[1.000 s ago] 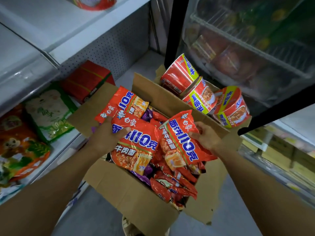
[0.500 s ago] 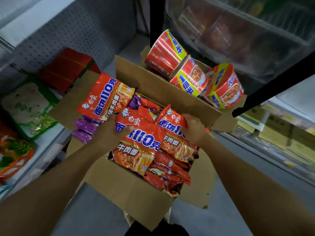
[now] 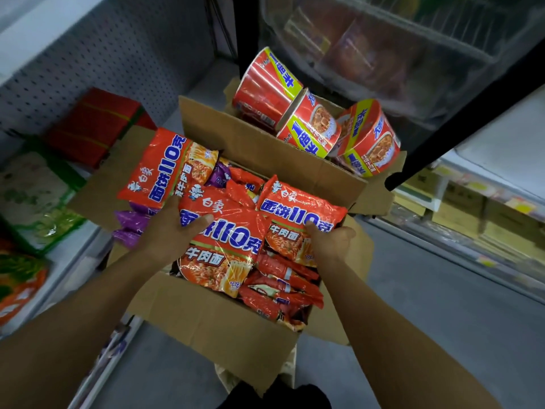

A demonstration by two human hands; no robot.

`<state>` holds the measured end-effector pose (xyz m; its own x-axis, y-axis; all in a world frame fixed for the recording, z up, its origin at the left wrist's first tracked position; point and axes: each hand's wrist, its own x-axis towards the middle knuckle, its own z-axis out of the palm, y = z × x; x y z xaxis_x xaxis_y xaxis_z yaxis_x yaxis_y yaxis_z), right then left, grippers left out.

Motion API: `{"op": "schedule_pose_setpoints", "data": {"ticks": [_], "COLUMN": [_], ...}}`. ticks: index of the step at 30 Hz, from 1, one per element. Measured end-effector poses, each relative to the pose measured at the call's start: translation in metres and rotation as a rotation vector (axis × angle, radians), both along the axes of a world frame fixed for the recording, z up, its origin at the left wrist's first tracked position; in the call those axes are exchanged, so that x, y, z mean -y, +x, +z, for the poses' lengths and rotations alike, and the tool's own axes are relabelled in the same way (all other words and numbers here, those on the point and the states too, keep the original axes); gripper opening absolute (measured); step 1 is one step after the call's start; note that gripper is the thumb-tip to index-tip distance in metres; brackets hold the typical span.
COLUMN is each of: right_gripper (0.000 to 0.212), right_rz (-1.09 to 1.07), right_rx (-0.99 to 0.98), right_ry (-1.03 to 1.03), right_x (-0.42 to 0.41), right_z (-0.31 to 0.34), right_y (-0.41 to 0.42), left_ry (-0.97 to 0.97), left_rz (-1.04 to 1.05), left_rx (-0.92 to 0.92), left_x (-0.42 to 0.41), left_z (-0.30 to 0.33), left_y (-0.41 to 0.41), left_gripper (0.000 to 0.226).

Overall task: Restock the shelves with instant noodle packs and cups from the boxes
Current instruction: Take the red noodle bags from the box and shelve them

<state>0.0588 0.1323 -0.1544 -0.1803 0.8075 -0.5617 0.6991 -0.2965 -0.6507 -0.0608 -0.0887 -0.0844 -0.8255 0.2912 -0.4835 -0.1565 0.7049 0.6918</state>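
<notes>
An open cardboard box [image 3: 224, 329] in front of me is full of orange-red noodle packs, with a few purple packs [image 3: 132, 221] at its left side. My left hand [image 3: 168, 231] grips a stack of orange packs: one [image 3: 219, 243] under my thumb and another [image 3: 168, 169] fanned out above it. My right hand [image 3: 330, 243] grips a further orange pack [image 3: 298, 214] at its lower right edge. Behind this box, a second box [image 3: 380, 199] holds three red and yellow noodle cups [image 3: 312, 128] lying on their sides.
On the left, a low white shelf [image 3: 73, 255] carries a red pack [image 3: 94, 125], a green and white bag [image 3: 38, 196] and an orange bag [image 3: 17, 284]. A glass-door cooler with a black frame [image 3: 460, 125] stands at the back right. Grey floor [image 3: 442, 305] lies to the right.
The view has tilted down and closer to the box. My right hand lowered its pack from raised above the box to beside my left hand's stack and now grips it from below.
</notes>
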Motion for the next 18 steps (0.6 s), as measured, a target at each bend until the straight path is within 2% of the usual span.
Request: {"op": "schedule_pose_setpoints", "data": {"ticks": [3,8,11,15,18], "right_gripper": [0.076,0.084,0.083,0.066,0.068], "right_rz": [-0.119,-0.143,-0.100,0.050,0.121], "right_rx": [-0.006,0.050,0.037,-0.023,-0.042], "right_ry": [-0.078,-0.146,-0.097,-0.021,0.056], "right_x": [-0.003,0.001,0.008,0.020,0.029], "right_z": [0.001,0.004,-0.002,-0.004,0.001], "right_y": [-0.014,-0.031,-0.031,-0.026,-0.024], "left_ry": [-0.004,0.025,0.057,0.053,0.023], "left_rz": [0.006,0.018,0.016,0.009,0.008], "left_rx": [-0.009,-0.031,-0.027,-0.045,-0.071], "left_x": [0.008,0.018,0.023,0.028,0.031], "left_z": [0.000,-0.003,-0.004,-0.006,-0.003], "left_y": [-0.002,-0.005,-0.007,-0.008,-0.006], "left_gripper": [0.064,0.064,0.062,0.063,0.058]}}
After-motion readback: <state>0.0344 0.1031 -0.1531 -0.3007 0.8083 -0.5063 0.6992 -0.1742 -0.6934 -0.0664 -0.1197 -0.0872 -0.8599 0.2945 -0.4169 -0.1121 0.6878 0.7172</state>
